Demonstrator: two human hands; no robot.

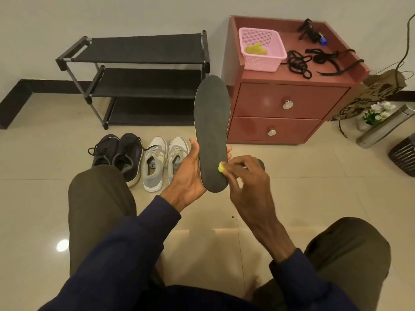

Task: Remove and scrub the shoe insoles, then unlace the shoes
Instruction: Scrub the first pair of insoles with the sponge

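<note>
Right hand: fingertips bunched, pinching a small yellow-green wad against the lower right edge of the insole, near the heel end. Can't tell if the wad is cloth or sponge; most of it is hidden under the fingers.

Left hand: grips the insole's lower part. Thumb lies along the left edge, the other fingers wrap behind, and only their tips show at the right edge. Heel end sits in the palm.

The insole is dark grey, held upright in mid-air between the knees, toe end up, flat face toward the camera. In this view the toe overlaps the left edge of the red cabinet; the depth gap is not readable.

A dark rounded object pokes out behind the right hand, mostly hidden, no ID.

Open tile floor lies right of the hands and below them. To the left, dark shoes and grey-white shoes stand side by side on the floor, laced, in front of a black shoe rack.

On the cabinet top are a pink basket and loose black laces. The right frame edge cuts off a ribbed dark object.
</note>
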